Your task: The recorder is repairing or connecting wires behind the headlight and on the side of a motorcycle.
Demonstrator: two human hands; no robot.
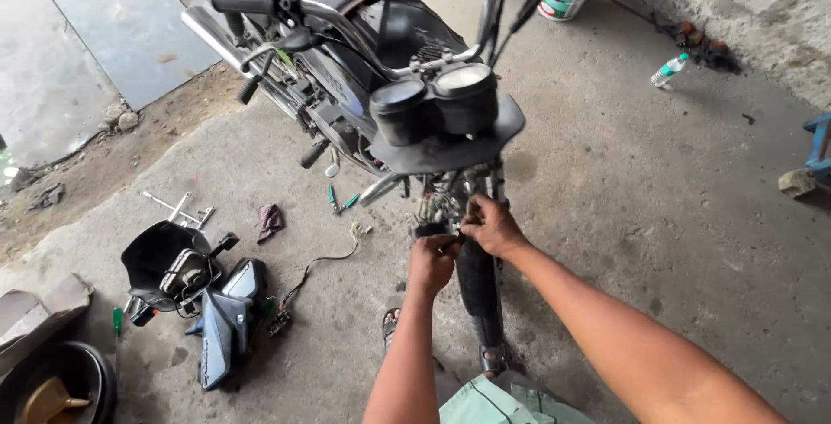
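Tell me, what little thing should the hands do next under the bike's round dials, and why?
Probably keep gently working the wires free below the dials. Both the left hand and the right hand pinch something small there, the headlight housing already lies on the floor, and the tangle looks tight, so a hard tug might snap something.

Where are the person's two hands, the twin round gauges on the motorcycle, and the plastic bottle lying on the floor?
left hand (431,264), head view, on the back of the hand.
right hand (493,227), head view, on the knuckles.
twin gauges (437,106), head view, where the two black housings meet.
plastic bottle (667,71), head view, on its middle.
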